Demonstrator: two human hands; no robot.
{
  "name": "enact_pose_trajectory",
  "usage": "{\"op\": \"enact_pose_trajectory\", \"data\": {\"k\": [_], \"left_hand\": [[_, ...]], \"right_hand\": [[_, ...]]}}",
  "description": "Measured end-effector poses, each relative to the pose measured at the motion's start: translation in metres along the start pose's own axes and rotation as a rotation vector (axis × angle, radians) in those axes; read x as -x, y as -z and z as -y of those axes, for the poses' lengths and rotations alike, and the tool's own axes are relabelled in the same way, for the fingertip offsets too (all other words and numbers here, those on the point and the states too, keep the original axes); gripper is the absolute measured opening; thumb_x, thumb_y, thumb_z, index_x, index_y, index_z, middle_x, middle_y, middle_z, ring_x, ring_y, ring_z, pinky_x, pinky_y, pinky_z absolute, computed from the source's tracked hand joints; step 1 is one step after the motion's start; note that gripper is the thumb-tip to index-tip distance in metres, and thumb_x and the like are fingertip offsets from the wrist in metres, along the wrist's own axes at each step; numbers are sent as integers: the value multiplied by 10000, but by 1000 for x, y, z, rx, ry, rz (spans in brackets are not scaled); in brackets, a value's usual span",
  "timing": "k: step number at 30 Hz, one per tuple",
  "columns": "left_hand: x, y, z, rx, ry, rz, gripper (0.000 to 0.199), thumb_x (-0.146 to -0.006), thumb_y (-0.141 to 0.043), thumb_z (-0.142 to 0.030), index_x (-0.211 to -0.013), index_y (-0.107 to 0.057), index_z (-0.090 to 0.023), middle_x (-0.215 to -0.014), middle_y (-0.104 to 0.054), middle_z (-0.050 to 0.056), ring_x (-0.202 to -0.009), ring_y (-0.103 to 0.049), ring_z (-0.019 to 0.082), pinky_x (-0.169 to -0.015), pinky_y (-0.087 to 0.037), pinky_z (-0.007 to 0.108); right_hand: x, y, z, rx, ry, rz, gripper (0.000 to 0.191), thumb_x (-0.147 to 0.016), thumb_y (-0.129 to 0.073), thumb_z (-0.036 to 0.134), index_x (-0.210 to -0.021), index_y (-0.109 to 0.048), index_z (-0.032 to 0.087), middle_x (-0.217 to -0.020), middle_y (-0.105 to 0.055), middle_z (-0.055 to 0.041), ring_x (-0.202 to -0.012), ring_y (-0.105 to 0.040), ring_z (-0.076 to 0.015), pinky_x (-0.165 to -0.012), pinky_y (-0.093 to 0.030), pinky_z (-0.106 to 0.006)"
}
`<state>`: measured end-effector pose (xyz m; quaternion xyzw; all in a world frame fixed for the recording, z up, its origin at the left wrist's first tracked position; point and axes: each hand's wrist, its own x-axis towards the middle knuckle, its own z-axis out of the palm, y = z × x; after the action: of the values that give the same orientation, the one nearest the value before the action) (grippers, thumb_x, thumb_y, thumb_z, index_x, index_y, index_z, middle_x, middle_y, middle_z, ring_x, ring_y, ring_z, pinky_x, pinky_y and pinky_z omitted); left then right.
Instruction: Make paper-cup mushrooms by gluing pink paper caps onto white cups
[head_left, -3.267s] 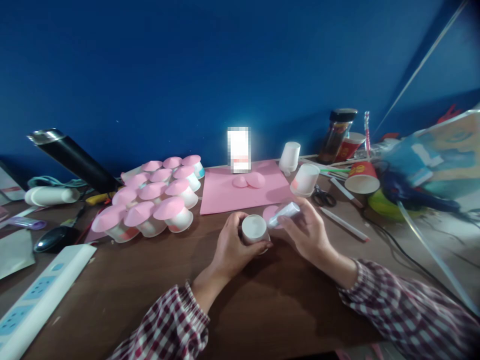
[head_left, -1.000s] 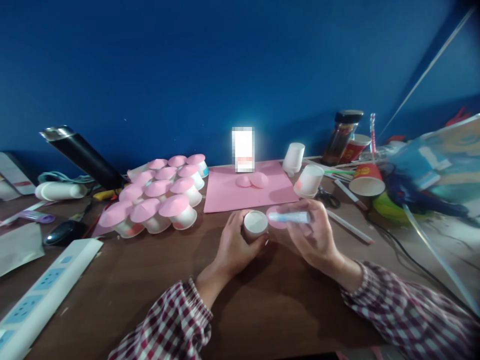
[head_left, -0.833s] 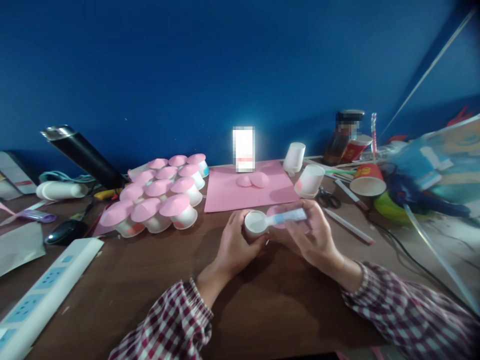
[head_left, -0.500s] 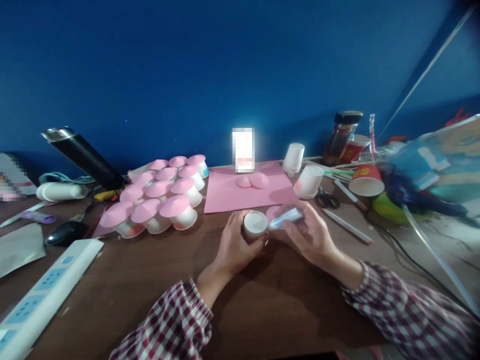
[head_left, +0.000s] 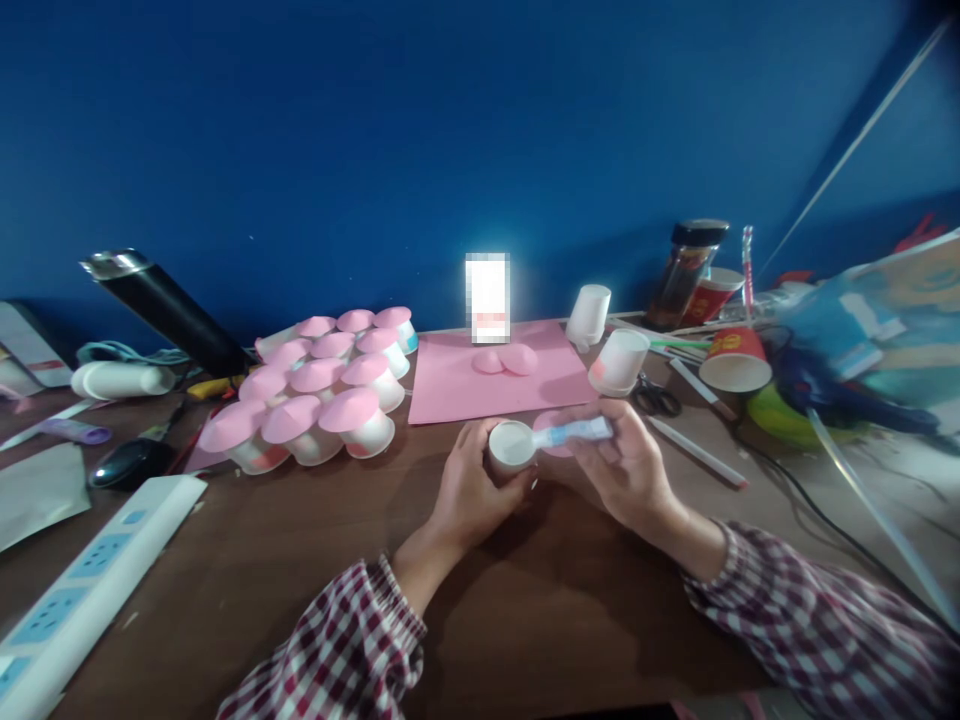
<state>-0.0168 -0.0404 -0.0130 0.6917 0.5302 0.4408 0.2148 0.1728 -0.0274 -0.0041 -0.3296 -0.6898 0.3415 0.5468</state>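
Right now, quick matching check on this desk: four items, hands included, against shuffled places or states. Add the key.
Column one
1. scissors
2. left hand
3. power strip
4. right hand

Column two
A. wrapped around a white cup
B. holding a pale tube
C. on the left side of the desk
D. to the right of the large pink sheet

Pairs: 1-D, 2-A, 3-C, 4-B

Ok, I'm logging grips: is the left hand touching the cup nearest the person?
Touching: the head view shows the left hand wrapped round the cup, thumb against its side.
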Motion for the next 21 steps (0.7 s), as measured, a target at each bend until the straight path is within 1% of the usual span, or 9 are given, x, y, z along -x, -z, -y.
{"op": "enact_pose_trajectory", "data": {"k": [2, 4, 7, 9, 11, 13, 18, 21], "left_hand": [[0, 0, 0, -3, -2, 0, 448, -676, -728, -249, -1086, -553, -215, -1061, -627, 62, -995, -584, 231, -876, -477, 376], [1, 0, 0, -5, -1, -1, 453, -679, -730, -254, -1092, -547, -213, -1064, -626, 62, -998, -582, 229, -879, -475, 376], [1, 0, 0, -9, 2, -4, 450, -682, -733, -270, -1089, -548, -216, -1058, -627, 63, -990, -583, 231, -870, -477, 377], [1, 0, 0, -4, 2, -3, 439, -686, -731, -284, -1082, -552, -219, -1055, -628, 64, -984, -587, 232, -866, -479, 379], [0, 0, 0, 4, 5, -2, 426, -690, -730, -295, -1072, -556, -219, -1050, -628, 64, -977, -591, 232, -863, -482, 379], [0, 0, -1, 5, 9, -6, 424, -690, -728, -295, -1070, -556, -218, -1048, -628, 65, -974, -593, 232, -860, -484, 381], [1, 0, -1, -8, 7, -11, 422, -696, -722, -281, -1078, -554, -219, -1051, -629, 63, -981, -592, 233, -861, -485, 378], [1, 0, 0, -12, 1, -12, 432, -691, -724, -272, -1083, -551, -218, -1053, -628, 60, -982, -590, 230, -861, -482, 369]], "right_hand": [[-1, 2, 4, 65, 21, 14, 203, -891, -605, 240, -1083, -539, 222, -1067, -655, -85, -924, -661, -181, -776, -580, -307], [-1, 3, 6, 110, 41, 1, 206, -883, -612, 226, -1080, -553, 222, -1036, -658, -77, -901, -658, -176, -768, -576, -296], [0, 2, 4, 79, 54, -39, 213, -883, -614, 233, -1081, -536, 232, -1032, -662, -77, -911, -661, -184, -793, -576, -321], [1, 1, 1, 48, 44, -44, 220, -887, -613, 250, -1088, -527, 235, -1055, -665, -85, -943, -663, -198, -810, -580, -347], [2, 0, 0, 48, 32, -29, 224, -890, -610, 258, -1097, -528, 232, -1068, -667, -91, -960, -663, -206, -814, -582, -358], [1, 0, 2, 84, 35, -7, 221, -891, -606, 253, -1099, -538, 226, -1063, -669, -89, -945, -665, -204, -794, -583, -345], [-3, 6, 10, 244, 101, 26, 201, -879, -606, 224, -1077, -576, 232, -1033, -681, -71, -902, -655, -190, -756, -560, -299], [-4, 8, 10, 260, 109, 57, 253, -883, -594, 223, -1132, -550, 225, -1047, -678, -75, -911, -655, -190, -769, -552, -300]]}}
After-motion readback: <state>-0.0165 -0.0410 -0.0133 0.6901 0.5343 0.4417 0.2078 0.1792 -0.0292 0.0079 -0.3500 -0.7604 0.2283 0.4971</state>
